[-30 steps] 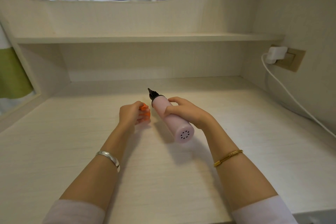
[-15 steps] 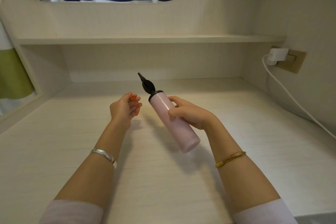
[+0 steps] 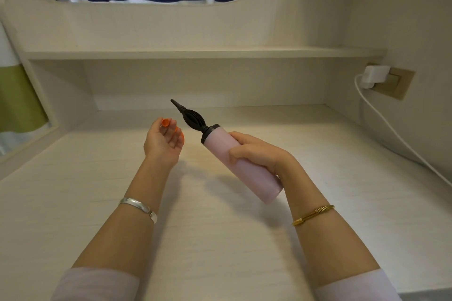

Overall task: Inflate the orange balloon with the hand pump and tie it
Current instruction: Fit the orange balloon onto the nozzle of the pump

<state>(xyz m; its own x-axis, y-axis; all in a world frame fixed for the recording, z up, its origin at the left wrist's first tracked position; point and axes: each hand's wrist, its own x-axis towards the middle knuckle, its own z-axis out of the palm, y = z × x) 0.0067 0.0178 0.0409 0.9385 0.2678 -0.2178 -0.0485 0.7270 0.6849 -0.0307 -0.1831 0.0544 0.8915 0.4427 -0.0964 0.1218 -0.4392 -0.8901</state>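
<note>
The right hand [image 3: 254,154] has its grip wrapped around the middle of the pale pink cylindrical hand pump [image 3: 234,159], held tilted above the pale wood-grain counter [image 3: 73,198], its black ribbed tapered nozzle [image 3: 190,117] pointing up and away to the left. The left hand [image 3: 162,142] is raised palm-up just beside the nozzle, not touching it, its grip loosely curled with the small limp orange rubber balloon [image 3: 166,122] pinched at the fingertips, rolled mouth uppermost
</note>
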